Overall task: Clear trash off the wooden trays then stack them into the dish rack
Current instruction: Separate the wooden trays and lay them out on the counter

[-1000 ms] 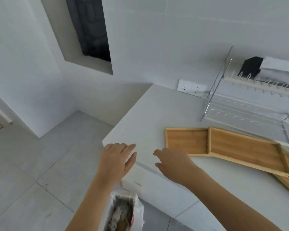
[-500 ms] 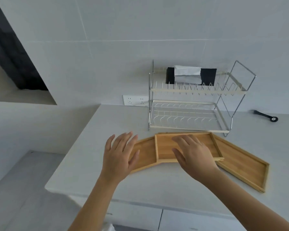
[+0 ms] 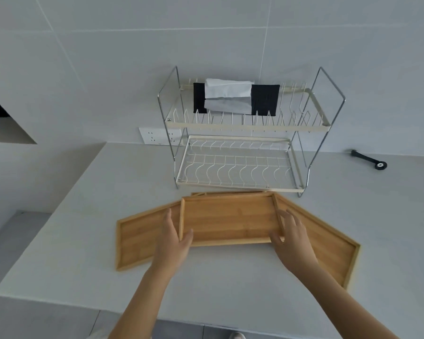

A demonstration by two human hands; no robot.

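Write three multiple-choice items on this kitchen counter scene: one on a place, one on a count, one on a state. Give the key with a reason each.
1. Where does the middle tray lie?
A. On the rack's lower shelf
B. On top of the other trays, in front of the dish rack
C. On the floor

2. How many wooden trays show for certain?
A. One
B. Three
C. Six

3. What are the hands doing?
A. Resting on the bare counter
B. Gripping the middle tray's two short ends
C. Holding the tissue pack

Key: B, it overlaps the left tray and right tray; B, left, middle and right; B, left hand and right hand wrap its ends.
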